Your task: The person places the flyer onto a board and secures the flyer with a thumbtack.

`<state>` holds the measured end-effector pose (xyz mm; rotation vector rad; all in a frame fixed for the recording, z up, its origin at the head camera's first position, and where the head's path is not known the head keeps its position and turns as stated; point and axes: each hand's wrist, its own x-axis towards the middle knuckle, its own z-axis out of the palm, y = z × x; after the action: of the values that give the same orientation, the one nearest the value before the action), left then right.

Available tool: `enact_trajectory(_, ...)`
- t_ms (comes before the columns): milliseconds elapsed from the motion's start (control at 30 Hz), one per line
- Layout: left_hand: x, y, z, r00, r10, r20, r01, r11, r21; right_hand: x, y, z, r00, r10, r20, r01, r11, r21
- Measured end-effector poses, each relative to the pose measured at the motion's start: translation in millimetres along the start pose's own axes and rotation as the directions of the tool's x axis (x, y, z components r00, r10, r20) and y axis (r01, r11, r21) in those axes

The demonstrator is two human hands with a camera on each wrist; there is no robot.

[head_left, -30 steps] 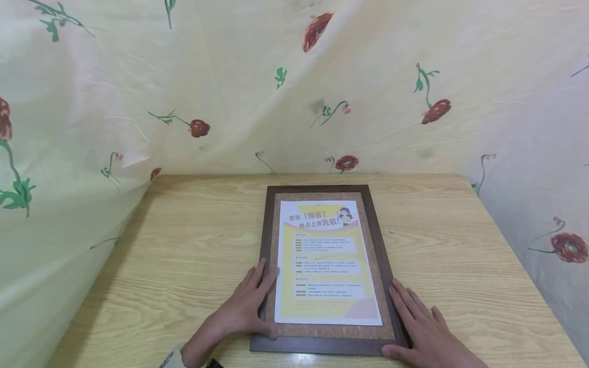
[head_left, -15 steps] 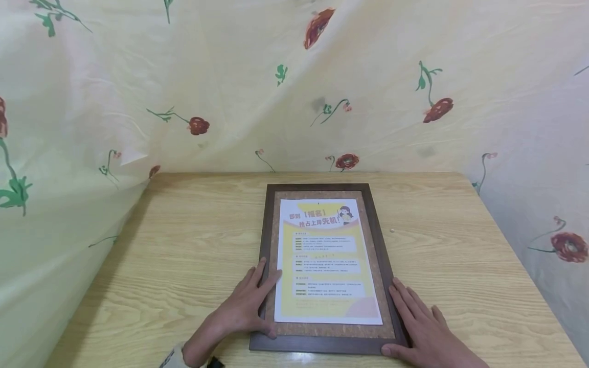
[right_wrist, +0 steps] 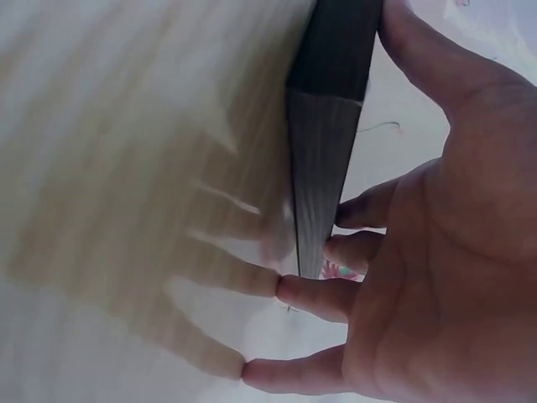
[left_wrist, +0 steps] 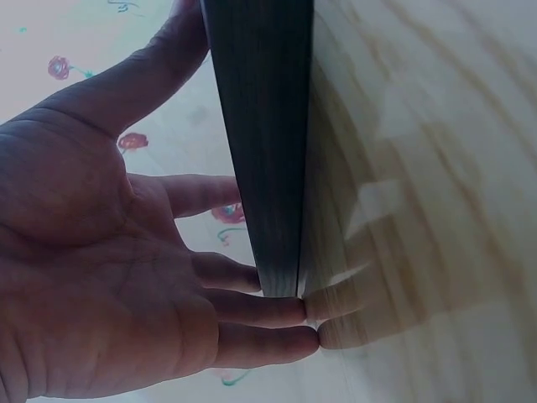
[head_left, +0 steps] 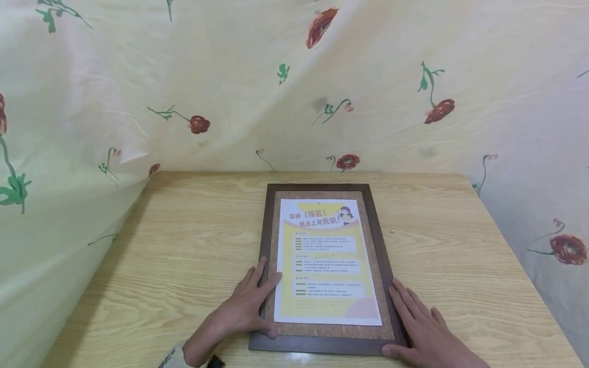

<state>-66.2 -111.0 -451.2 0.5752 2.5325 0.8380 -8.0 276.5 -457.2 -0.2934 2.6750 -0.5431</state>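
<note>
A corkboard with a dark brown frame (head_left: 378, 240) lies flat on the table. A printed yellow-and-white sheet (head_left: 326, 260) covers most of the cork (head_left: 331, 331), with a small dark spot at its top edge. My left hand (head_left: 244, 306) spreads over the frame's lower left side, thumb near the corner, one finger reaching to the sheet's edge. At the lower right corner my right hand (head_left: 423, 322) lays its fingers along the side, thumb on the bottom bar. Both wrist views show straight fingers against the frame's side, lower fingertips on the tabletop.
The wood-grain table (head_left: 193, 230) extends on both sides of the board. A tiny pale object (head_left: 392, 231) lies right of the frame. Cream flowered cloth (head_left: 239, 87) hangs along the back and both sides. A dark strap piece (head_left: 215, 362) shows by my left wrist.
The head view has shifted very slightly. My left index finger lies a little farther over the sheet's edge than one second ago; the board and right hand hold their places.
</note>
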Motion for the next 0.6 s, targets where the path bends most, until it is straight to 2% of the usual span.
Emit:
enact_trajectory(67,-0.2,0.6,-0.2,1.0,-0.004,0.002,0.004,1.0,-0.001,1.0,0,-4,1.0,0.002,0.022,-0.002,1.0,-0.001)
enact_trajectory(200,0.2,1.5,-0.3,1.0,-0.023,0.01,0.023,1.0,-0.009,3.0,0,-21,0.998,-0.057,0.027,0.058,0.998,-0.027)
enact_trajectory(300,0.2,2.1,-0.2,0.999,-0.03,0.015,0.03,1.0,-0.009,3.9,1,-41,0.987,-0.15,-0.053,0.147,0.988,-0.054)
enact_trajectory(433,-0.6,2.9,-0.8,0.999,-0.03,0.016,0.03,1.0,-0.007,8.0,2,-71,0.947,-0.254,-0.198,0.239,0.966,-0.095)
enact_trajectory(500,-1.0,3.4,-1.3,0.999,-0.029,0.014,0.029,1.0,-0.004,11.8,3,-85,0.933,-0.272,-0.236,0.253,0.961,-0.11)
enact_trajectory(600,-1.5,3.9,-2.3,1.0,-0.022,0.008,0.022,1.0,0.004,20.2,3,-102,0.932,-0.259,-0.251,0.239,0.965,-0.109)
